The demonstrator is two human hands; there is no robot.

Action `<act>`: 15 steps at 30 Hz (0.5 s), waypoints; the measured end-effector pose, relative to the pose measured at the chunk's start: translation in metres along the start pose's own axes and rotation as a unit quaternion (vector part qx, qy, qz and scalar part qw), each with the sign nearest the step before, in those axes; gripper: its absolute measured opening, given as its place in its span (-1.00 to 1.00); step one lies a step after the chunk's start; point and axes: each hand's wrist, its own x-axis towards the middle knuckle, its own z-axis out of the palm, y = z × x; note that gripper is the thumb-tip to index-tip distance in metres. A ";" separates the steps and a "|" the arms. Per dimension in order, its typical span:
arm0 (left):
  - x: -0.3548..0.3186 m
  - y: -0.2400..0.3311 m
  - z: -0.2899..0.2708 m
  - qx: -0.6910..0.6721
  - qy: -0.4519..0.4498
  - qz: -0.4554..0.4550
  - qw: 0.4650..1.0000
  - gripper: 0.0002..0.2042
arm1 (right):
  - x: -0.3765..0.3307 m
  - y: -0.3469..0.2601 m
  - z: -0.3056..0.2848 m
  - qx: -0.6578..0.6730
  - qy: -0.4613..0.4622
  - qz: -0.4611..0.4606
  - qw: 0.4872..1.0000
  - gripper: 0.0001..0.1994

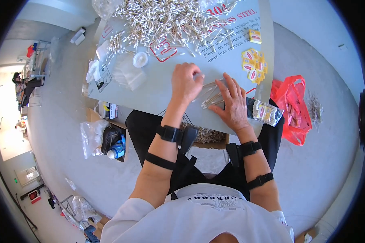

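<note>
A small bunch of cotton swabs (210,97) lies on the table between my hands. My right hand (234,106) rests beside it, fingers stretched out and spread, the fingertips and thumb touching the swabs. To the left, my left hand (185,84) is raised a little over the table with its fingers curled together in a pinch. Whatever sits between those fingers is hidden. Beyond both hands, a big heap of loose cotton swabs (166,24) covers the far part of the table. A clear pack of swabs with a yellow label (265,112) lies by my right wrist.
The grey film-covered table (158,93) carries a round white lid (140,60), clear plastic bags (129,75) and yellow cards (254,65). A red plastic bag (294,109) is on the right. Below the table edge stands a box of swabs (209,137).
</note>
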 end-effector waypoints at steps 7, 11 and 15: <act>0.064 0.017 -0.003 0.112 -0.011 -0.197 0.974 -0.67 | 0.000 0.000 0.002 -0.027 -0.013 0.012 0.999 -0.25; 0.075 0.009 0.006 0.107 0.005 -0.237 0.965 -0.70 | 0.000 -0.002 0.003 -0.022 -0.014 0.012 1.000 -0.27; 0.068 -0.008 0.010 0.104 0.058 -0.249 0.961 -0.78 | 0.001 -0.003 0.001 -0.022 -0.014 0.009 1.000 -0.28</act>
